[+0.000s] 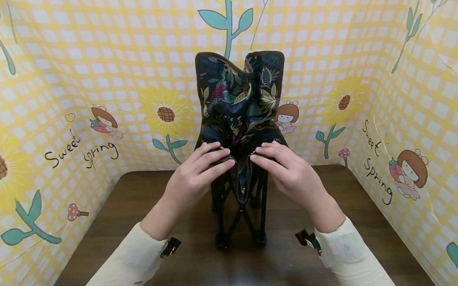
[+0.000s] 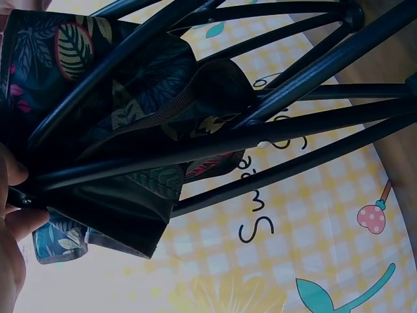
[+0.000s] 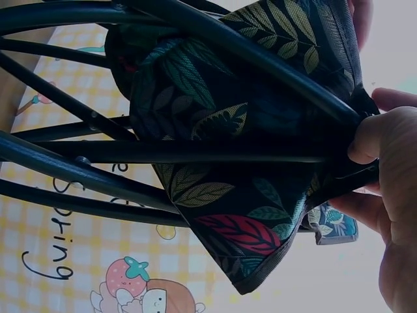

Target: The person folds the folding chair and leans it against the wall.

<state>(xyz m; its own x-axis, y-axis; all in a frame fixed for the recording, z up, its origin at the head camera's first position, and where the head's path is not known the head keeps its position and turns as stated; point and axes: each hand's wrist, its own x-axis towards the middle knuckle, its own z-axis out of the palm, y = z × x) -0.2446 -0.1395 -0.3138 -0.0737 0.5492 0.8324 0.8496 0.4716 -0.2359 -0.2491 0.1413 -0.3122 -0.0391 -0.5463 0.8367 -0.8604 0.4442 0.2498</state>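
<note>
A small folding chair (image 1: 223, 92) with dark leaf-patterned fabric stands partly folded on the table, its backrest upright and creased inward. The seat fabric sags into a fold between the two hands. At the front left corner of the seat, the left hand (image 1: 193, 170) grips the chair, fingers over the top. The right hand (image 1: 290, 167) holds the front right corner in the same way, and in the right wrist view its thumb (image 3: 367, 139) presses near the end of a black tube. Crossed black legs (image 1: 239, 213) stand close together below.
The brown wooden table (image 1: 142, 273) extends around the chair's feet. A yellow-and-white checked cloth (image 1: 148, 77) with flowers and cartoon figures encloses the back and both sides. A small black device (image 1: 170, 247) sits at the left cuff, and another black device (image 1: 309, 241) at the right.
</note>
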